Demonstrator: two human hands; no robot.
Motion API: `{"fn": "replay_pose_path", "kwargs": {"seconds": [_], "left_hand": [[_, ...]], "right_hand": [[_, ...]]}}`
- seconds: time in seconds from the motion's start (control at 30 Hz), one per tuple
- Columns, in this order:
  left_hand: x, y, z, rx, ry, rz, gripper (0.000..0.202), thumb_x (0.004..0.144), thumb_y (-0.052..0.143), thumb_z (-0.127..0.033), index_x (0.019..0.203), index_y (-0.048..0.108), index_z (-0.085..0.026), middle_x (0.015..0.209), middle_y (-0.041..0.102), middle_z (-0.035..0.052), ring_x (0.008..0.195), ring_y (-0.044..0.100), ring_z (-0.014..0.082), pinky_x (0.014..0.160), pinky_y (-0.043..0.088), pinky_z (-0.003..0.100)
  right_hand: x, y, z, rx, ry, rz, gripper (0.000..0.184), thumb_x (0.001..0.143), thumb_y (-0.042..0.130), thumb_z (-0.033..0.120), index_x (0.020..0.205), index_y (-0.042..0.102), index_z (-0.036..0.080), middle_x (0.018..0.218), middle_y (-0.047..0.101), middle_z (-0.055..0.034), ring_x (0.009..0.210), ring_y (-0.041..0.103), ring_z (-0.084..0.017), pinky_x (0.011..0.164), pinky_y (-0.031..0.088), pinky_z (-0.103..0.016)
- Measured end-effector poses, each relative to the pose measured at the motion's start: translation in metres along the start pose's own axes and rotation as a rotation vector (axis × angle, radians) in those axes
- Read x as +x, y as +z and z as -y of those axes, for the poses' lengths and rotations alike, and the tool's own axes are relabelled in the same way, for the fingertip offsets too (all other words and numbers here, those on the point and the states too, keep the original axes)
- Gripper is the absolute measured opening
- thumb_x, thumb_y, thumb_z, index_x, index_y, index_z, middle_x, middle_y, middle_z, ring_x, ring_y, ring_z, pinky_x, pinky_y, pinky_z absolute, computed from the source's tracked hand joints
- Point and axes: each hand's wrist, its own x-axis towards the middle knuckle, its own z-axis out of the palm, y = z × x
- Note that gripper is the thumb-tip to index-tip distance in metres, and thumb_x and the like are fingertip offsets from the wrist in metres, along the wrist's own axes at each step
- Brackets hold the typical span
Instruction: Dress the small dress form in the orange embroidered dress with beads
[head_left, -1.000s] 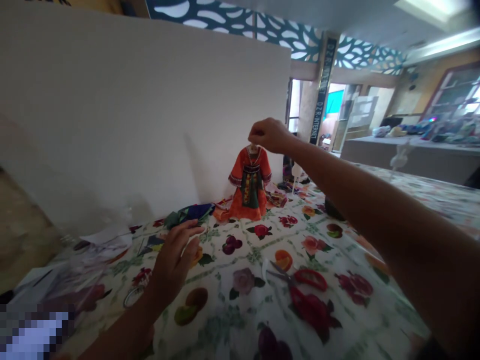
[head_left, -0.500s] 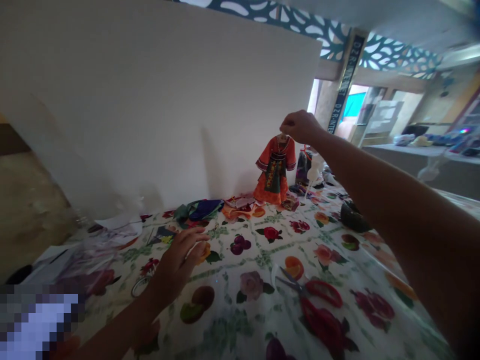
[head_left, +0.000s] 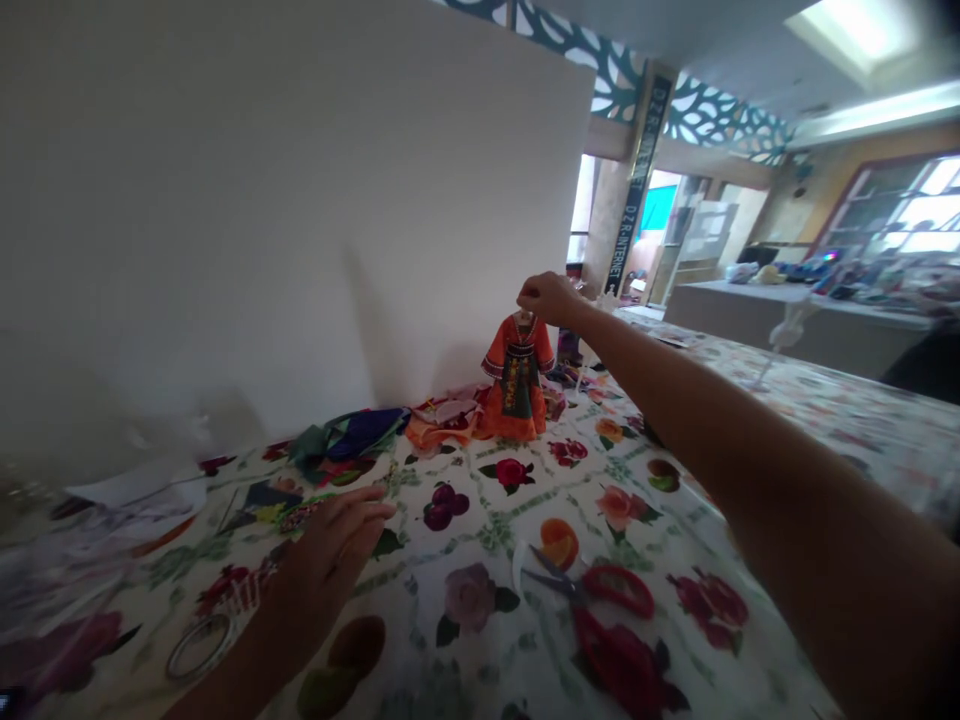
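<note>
Your single view looks out from your head, forward and down across the fruit-and-flower tablecloth [head_left: 420,565], and faces the pale partition [head_left: 285,200] behind it. Your forearms [head_left: 720,450] enter from below and the right. You see the red-handled scissors [head_left: 619,590] close up, the orange-red doll robe [head_left: 517,385] farther off, and, deeper at right, the lettered pillar [head_left: 641,180].

Scissors [head_left: 576,592] Lying Open on a Flower-Printed Bench [head_left: 420,565]

The scissors are showing red handles, their blades spreading apart. Farther back, a blue-and-green cloth [head_left: 367,432] is lying crumpled beside pinkish-orange fabric [head_left: 448,418]. White sheets [head_left: 142,500] are spreading at the left. A pale panel [head_left: 300,200] is standing behind the bench. Beyond it, a lettered pillar [head_left: 640,190] is rising near teal openwork [head_left: 720,112], and a grey counter [head_left: 772,318] is carrying blurred, piled items [head_left: 847,272].
</note>
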Motion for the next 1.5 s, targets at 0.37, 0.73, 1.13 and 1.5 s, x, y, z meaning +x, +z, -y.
{"fn": "replay_pose_path", "kwargs": {"seconds": [0.37, 0.73, 1.13, 1.5], "left_hand": [[-0.016, -0.009, 0.017, 0.095, 0.036, -0.073, 0.027, 0.099, 0.045, -0.042, 0.111, 0.070, -0.041, 0.127, 0.069, -0.0058, 0.118, 0.067, 0.0233, 0.101, 0.058, 0.039], [-0.016, -0.001, 0.028, 0.141, 0.082, 0.001, 0.031, 0.100, 0.043, -0.043, 0.118, 0.068, -0.039, 0.133, 0.066, -0.0036, 0.128, 0.060, 0.0244, 0.110, 0.052, 0.046], [0.077, 0.046, -0.094, -0.042, 0.234, 0.165, 0.030, 0.102, 0.044, -0.041, 0.113, 0.068, -0.026, 0.126, 0.068, 0.0046, 0.120, 0.063, 0.0211, 0.104, 0.051, 0.036], [0.190, 0.157, -0.116, 0.230, 0.341, 0.272, 0.025, 0.099, 0.045, -0.024, 0.108, 0.066, -0.015, 0.124, 0.066, 0.0132, 0.121, 0.060, 0.0268, 0.110, 0.045, 0.044]], "right_hand": [[0.006, 0.019, 0.008, 0.034, 0.090, -0.025, 0.024, 0.087, 0.057, 0.018, 0.099, 0.077, 0.011, 0.100, 0.075, -0.0164, 0.092, 0.067, -0.024, 0.082, 0.049, -0.036], [-0.025, 0.014, -0.006, 0.188, 0.120, -0.163, 0.032, 0.090, 0.062, 0.027, 0.118, 0.067, 0.014, 0.086, 0.071, -0.0051, 0.078, 0.060, -0.017, 0.077, 0.043, -0.031], [-0.134, 0.104, -0.023, 0.370, 0.307, 0.020, 0.010, 0.092, 0.062, 0.019, 0.088, 0.069, 0.014, 0.082, 0.067, -0.0009, 0.076, 0.061, -0.014, 0.072, 0.047, -0.026], [-0.129, 0.137, -0.037, 0.445, 0.428, 0.112, 0.031, 0.098, 0.062, 0.037, 0.120, 0.065, 0.016, 0.120, 0.066, -0.0084, 0.103, 0.066, -0.022, 0.089, 0.057, -0.042]]}}
